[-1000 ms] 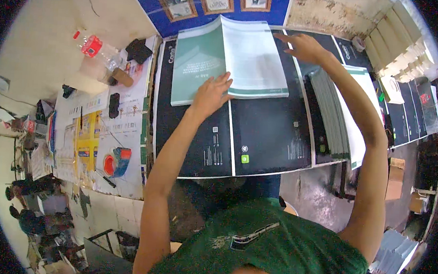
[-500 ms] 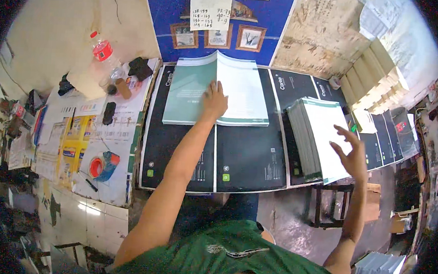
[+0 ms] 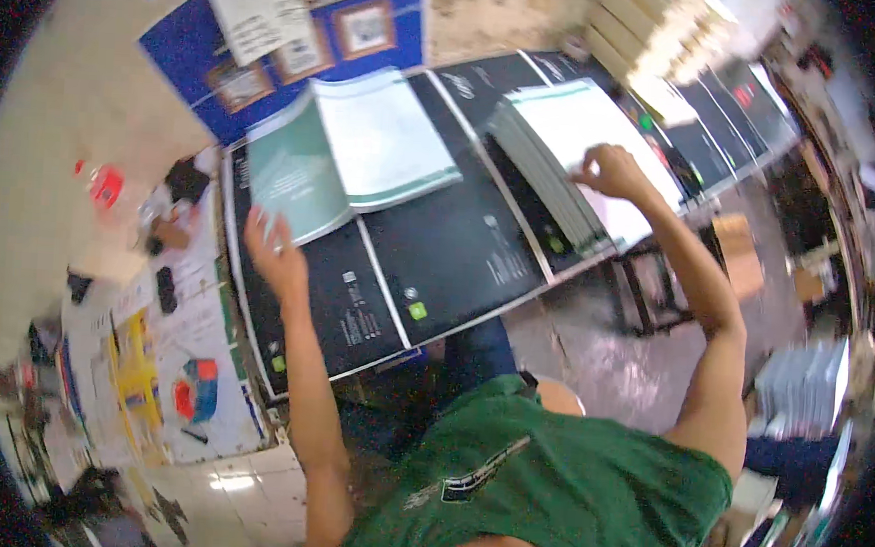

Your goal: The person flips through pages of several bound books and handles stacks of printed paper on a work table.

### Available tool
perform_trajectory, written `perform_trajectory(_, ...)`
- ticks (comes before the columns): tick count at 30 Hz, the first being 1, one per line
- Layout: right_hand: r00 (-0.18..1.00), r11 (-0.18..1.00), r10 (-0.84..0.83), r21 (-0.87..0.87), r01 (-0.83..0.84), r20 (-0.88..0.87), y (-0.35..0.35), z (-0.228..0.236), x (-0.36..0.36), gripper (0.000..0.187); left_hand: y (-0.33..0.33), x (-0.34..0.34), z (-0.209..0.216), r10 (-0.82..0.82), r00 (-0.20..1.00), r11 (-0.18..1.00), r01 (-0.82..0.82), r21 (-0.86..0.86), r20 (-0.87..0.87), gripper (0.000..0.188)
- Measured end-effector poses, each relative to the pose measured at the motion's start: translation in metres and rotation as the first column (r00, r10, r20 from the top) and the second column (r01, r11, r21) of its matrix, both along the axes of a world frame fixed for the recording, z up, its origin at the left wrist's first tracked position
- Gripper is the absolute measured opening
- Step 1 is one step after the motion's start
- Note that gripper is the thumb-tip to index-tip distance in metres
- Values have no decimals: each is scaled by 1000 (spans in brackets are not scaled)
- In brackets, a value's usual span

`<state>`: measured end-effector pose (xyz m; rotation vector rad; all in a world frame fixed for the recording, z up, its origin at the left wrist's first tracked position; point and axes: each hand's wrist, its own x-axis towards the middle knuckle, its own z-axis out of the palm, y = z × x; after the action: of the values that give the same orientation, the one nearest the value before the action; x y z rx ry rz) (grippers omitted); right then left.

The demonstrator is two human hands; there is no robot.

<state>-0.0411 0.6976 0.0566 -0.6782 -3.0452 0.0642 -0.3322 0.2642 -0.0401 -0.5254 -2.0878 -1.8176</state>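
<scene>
A wide printed sheet, green on its left part and white on its right, rests on the black-topped table with a raised bend along its middle. My left hand is at the near left corner of its green part, fingers apart and smeared by motion. Whether it touches the corner is unclear. To the right, a thick stack of printed sheets has a white top with green end bands. My right hand is over this stack, its fingers curled together near the top sheet's left edge. Anything between those fingertips is hidden.
Black panels with white seams cover the table. A left side table bears a tape roll and a clear bottle with a red label. Cream bundles stand at the back right. More stacked sheets are at the lower right.
The view has turned and tilted. My left hand has gone from the sheet's middle to its near left corner. Over the stack, my right hand's spread fingers have curled together.
</scene>
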Motion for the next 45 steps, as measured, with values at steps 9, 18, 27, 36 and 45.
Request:
perform_trajectory(9,1000,996,-5,-94,5,3,3,15,-2,59,-43,82,-75,140,982,977,-116,-179,126,43)
perform_trajectory(18,991,904,27,-420,-79,-128,20,18,21,39,-42,87,-83,96,994,971,-83,-225,48,41)
perform_trajectory(27,992,990,-113,95,108,48,-24,11,-10,29,-45,84,-86,105,993,964,-89,-250,51,40)
perform_trajectory(36,946,892,286,319,-320,150,29,216,-31,24,-58,93,-56,30,987,991,-9,-132,160,37)
perform_trajectory(45,927,935,355,62,-350,-118,-91,289,21,23,60,144,1,-538,795,842,524,130,282,54)
